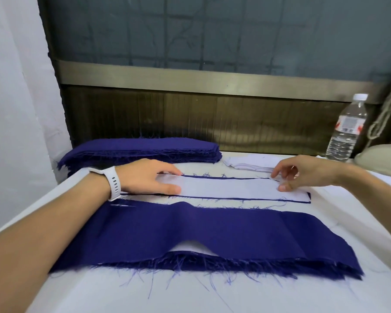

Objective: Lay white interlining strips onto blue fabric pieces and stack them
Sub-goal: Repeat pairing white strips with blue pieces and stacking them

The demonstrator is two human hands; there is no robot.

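Mid-worktop, the white interlining strip (228, 188) lies left-to-right on a blue piece (212, 198); the flat left hand (147, 177) presses its left end, and the right hand (303, 170) touches its right end with loosely bent fingertips.

Even soft light, wide-angle bending, slight blur.

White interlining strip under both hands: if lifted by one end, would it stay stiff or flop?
Probably floppy: the white interlining strip lies thin and flat, following the blue fabric piece beneath. Likely very light and apt to shift, since the left hand and right hand both rest on it.
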